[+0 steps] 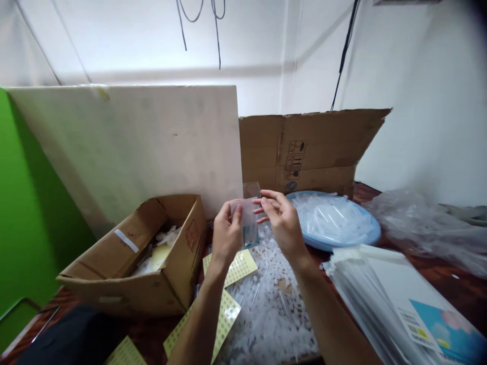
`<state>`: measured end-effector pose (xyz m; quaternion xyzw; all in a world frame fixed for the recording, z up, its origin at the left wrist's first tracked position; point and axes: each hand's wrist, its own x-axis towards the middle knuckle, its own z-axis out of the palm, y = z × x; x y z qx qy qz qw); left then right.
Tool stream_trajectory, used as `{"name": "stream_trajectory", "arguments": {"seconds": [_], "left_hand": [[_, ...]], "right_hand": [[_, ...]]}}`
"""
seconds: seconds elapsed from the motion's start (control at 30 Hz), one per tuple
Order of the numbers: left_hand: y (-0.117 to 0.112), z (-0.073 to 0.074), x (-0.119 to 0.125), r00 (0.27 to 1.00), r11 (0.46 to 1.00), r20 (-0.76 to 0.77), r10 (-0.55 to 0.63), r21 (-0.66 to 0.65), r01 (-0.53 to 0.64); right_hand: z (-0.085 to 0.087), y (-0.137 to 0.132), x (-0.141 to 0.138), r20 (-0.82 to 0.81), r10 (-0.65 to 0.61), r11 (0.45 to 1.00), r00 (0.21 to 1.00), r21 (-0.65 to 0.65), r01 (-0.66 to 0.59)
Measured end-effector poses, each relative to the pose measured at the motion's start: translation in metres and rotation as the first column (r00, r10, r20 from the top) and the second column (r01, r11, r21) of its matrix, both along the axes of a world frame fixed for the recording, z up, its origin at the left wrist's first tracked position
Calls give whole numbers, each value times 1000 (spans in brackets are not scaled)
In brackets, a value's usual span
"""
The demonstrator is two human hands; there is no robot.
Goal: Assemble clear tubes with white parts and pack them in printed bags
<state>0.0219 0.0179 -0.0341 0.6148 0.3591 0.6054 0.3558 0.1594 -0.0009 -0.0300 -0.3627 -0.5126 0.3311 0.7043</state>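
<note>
A small clear plastic bag (249, 223) with a bluish-green patch low down is held up in front of me. My left hand (225, 233) grips its left side, thumb on the near face and fingers closed. At its upper right edge, beside the raised clear flap (251, 189), my right hand (282, 221) has curled fingers and thumb on the plastic. Below the hands spreads a heap of small translucent plastic pieces (266, 299). Yellow sheets of round stickers (240, 266) lie under and beside my left forearm.
An open cardboard box (178, 279) stands left, with papers inside. To the right are a blue basin (375, 238) of translucent plastic pieces and a stack of printed plastic bags (388, 284). Crumpled clear plastic (426, 228) lies far right. A white board (152, 147) and cardboard sheet (323, 137) stand behind.
</note>
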Motion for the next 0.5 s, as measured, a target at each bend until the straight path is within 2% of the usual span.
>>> {"name": "stream_trajectory", "arguments": {"seconds": [0.07, 0.1, 0.23, 0.3, 0.37, 0.43, 0.5], "left_hand": [[6, -2, -5, 996, 998, 81, -47, -44, 51], [6, -2, -7, 989, 994, 116, -87, -57, 94], [1, 3, -11, 964, 966, 127, -235, -80, 246], [-2, 6, -10, 964, 966, 109, -242, -70, 250], [-4, 8, -10, 977, 982, 111, -183, -28, 187], [-4, 9, -10, 995, 998, 88, -49, 45, 45], [-4, 10, -13, 995, 990, 54, 89, 109, -94]], "right_hand": [[-1, 5, 8, -14, -98, 995, 995, 13, 99], [-1, 7, 12, 3, -105, 994, 994, 18, 105], [2, 4, 22, 110, 34, 999, 993, 29, -38], [4, 0, 23, 102, 14, 999, 995, 35, -18], [6, -2, 22, 82, -29, 999, 996, 37, 26], [5, -3, 21, 68, -39, 999, 997, 33, 36], [4, -2, 20, 44, -30, 999, 999, 29, 29]]}}
